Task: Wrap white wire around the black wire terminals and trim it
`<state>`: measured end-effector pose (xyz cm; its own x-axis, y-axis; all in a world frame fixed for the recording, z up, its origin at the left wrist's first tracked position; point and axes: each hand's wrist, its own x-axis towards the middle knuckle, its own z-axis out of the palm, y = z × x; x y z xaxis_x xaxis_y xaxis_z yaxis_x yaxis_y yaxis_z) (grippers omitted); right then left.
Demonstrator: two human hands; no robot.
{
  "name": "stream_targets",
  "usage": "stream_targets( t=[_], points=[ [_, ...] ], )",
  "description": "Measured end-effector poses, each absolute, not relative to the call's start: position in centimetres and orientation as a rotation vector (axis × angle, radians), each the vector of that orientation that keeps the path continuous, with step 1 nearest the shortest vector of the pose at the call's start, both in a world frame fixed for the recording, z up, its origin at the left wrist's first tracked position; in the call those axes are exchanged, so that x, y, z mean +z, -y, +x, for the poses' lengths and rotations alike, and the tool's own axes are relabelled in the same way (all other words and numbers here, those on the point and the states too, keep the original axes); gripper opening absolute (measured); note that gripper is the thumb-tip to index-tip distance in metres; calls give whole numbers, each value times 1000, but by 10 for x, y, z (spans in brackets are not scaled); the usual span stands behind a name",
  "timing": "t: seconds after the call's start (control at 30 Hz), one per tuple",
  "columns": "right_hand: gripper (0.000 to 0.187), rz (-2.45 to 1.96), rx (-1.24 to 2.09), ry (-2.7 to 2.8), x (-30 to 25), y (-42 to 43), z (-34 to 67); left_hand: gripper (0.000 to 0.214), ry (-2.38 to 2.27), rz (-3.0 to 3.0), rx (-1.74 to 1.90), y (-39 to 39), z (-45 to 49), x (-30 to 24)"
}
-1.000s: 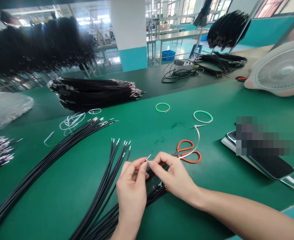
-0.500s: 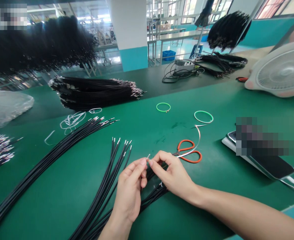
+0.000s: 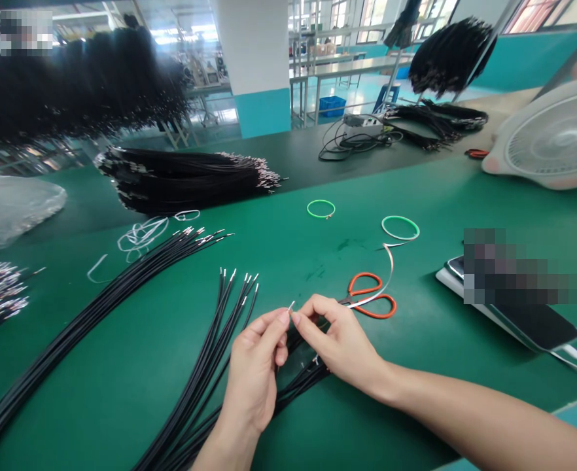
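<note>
Left hand [image 3: 254,373] and right hand [image 3: 340,343]: fingertips closed together, pinching a small metal-tipped wire end [image 3: 291,306] in mid-air above a sheaf of black wires [image 3: 203,366] on the green worktop [image 3: 416,373]. Orange-handled scissors [image 3: 371,296], crossed by a white wire [image 3: 384,284], lie just beyond the right hand; a green wire coil [image 3: 400,228] lies farther off.

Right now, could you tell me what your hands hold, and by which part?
The left hand and right hand pinch a thin wire just below its metal terminal.

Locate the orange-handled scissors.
In the head view, the orange-handled scissors lie on the green mat, beyond the right hand, a curved white wire crossing them.
</note>
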<state>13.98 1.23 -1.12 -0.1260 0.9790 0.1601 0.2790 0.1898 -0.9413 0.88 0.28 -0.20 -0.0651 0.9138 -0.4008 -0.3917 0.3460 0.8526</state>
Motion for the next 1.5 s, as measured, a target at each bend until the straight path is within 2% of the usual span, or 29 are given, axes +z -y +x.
stream_targets(
  t=[0.33, 0.73, 1.07, 1.5],
  points=[
    [27, -1235, 982, 1579, -11, -13, 140, 21, -1150, 602, 1167, -2, 6, 0],
    [21, -1131, 817, 1706, -14, -14, 141, 24, -1127, 537, 1124, -4, 6, -7],
    [21, -1146, 748, 1711, -13, -14, 141, 28, -1248, 873, 1102, -5, 1, -16],
    [21, -1117, 664, 1790, -9, -14, 142, 32, -1307, 907, 1112, -1, 4, -14]
  ],
)
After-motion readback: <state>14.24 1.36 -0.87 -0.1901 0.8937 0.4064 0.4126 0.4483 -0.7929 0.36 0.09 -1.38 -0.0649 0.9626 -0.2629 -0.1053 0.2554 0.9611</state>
